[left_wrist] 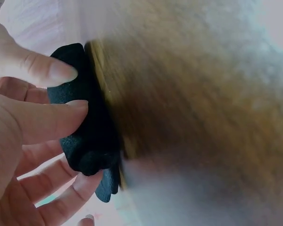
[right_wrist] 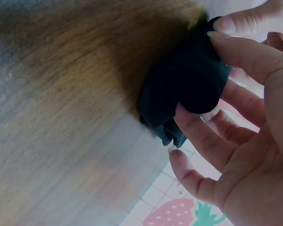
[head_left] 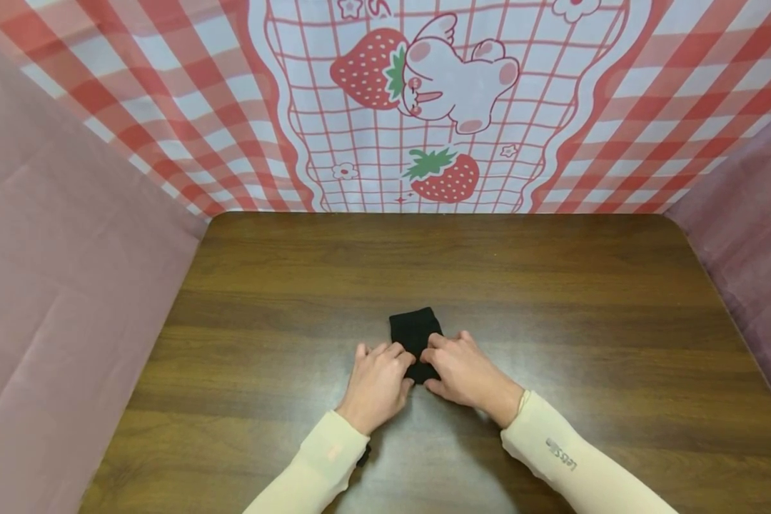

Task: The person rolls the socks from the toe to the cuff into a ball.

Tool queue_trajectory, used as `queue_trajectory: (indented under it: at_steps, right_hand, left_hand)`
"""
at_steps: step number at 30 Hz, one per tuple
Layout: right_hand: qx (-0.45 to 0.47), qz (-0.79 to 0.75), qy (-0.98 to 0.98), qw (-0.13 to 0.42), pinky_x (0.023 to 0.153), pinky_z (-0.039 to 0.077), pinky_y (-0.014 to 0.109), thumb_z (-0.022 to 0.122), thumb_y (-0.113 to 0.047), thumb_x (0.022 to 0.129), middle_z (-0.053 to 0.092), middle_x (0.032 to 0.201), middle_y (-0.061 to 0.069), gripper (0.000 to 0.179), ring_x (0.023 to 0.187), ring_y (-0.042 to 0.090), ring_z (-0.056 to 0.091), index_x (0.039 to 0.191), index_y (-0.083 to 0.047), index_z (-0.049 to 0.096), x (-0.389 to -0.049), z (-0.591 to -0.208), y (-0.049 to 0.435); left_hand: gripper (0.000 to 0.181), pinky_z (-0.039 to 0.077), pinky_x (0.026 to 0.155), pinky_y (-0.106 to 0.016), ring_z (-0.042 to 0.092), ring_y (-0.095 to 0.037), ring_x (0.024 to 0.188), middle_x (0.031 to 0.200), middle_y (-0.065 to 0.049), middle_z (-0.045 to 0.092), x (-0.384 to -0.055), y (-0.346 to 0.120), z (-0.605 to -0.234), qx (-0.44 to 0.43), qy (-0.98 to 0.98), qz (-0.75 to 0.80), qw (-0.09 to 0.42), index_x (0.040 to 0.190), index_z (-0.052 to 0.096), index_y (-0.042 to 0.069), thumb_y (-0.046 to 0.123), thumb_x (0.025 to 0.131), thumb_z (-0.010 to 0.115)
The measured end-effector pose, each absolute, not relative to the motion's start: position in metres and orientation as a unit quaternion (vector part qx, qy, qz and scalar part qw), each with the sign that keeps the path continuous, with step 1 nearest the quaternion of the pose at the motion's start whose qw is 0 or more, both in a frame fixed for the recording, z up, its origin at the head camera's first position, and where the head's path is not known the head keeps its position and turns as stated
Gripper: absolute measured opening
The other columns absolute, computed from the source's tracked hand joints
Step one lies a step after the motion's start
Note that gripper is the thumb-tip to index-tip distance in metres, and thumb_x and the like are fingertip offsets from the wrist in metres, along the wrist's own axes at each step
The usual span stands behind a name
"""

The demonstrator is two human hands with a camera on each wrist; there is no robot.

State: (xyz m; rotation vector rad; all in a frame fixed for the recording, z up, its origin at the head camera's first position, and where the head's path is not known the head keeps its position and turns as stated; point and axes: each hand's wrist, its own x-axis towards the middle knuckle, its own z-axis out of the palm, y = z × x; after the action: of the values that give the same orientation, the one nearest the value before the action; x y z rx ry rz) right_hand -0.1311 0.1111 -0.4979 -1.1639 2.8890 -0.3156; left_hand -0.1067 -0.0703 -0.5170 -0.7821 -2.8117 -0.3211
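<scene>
A small black cloth (head_left: pixel 413 330) lies on the table in front of me, its far part flat and its near part rolled into a thick fold. My left hand (head_left: pixel 379 382) holds the left end of the roll, thumb on the near side and fingers curled over it. On the right end, my right hand (head_left: pixel 465 370) grips in the same way. The left wrist view shows both thumbs close together on the rolled cloth (left_wrist: pixel 85 127). In the right wrist view, loose layers of the cloth (right_wrist: pixel 179 89) stick out beyond the fingers.
The brown wooden table (head_left: pixel 283 278) has rounded far corners. Behind it hangs a red-and-white checked curtain (head_left: pixel 218 121) with strawberries and a cartoon animal. Pink cloth walls (head_left: pixel 71 235) flank both sides. Pale sleeves (head_left: pixel 315 457) cover the forearms.
</scene>
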Motion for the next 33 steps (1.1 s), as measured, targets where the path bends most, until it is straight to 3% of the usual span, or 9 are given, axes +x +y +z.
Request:
queue_trajectory:
  at_steps: [6,14,23,33]
  right_hand:
    - [-0.370,-0.103,0.923,-0.019,0.064,0.039,0.037,0.090,-0.023,0.068,0.063,0.086,0.004,0.036,0.073,0.019,0.063,0.092,-0.008,0.068,-0.1315,-0.5009,0.1101]
    - [-0.382,-0.111,0.918,-0.010,0.062,0.040,0.036,0.084,-0.017,0.076,0.064,0.083,0.003,0.022,0.070,0.019,0.063,0.091,-0.008,0.071,-0.1346,-0.4994,0.1111]
    - [-0.383,-0.121,0.916,0.021,0.059,0.036,0.035,0.081,-0.017,0.079,0.057,0.076,-0.001,0.018,0.064,0.016,0.058,0.092,-0.008,0.074,-0.1381,-0.4961,0.1116]
    - [-0.374,-0.116,0.920,0.035,0.064,0.037,0.039,0.079,-0.019,0.082,0.067,0.088,0.006,0.021,0.077,0.020,0.065,0.098,-0.005,0.074,-0.1372,-0.4965,0.1132]
  left_hand:
    - [0.019,0.032,0.067,-0.035,0.063,-0.016,0.081,0.089,0.004,0.066,-0.1074,-0.0711,-0.5175,-0.256,-0.954,-0.124,0.097,0.096,0.075,0.017,0.023,0.080,0.082]
    - [0.018,0.033,0.066,-0.035,0.063,-0.017,0.078,0.087,0.003,0.067,-0.1069,-0.0710,-0.5166,-0.248,-0.955,-0.131,0.096,0.093,0.074,0.016,0.023,0.079,0.082]
    - [0.036,0.036,0.071,-0.039,0.058,-0.022,0.091,0.099,0.001,0.062,-0.1049,-0.0719,-0.5191,-0.249,-0.958,-0.112,0.090,0.104,0.068,0.017,0.027,0.075,0.086]
    - [0.023,0.034,0.070,-0.038,0.061,-0.017,0.087,0.091,0.003,0.064,-0.1067,-0.0705,-0.5202,-0.243,-0.957,-0.117,0.106,0.093,0.071,0.017,0.023,0.076,0.085]
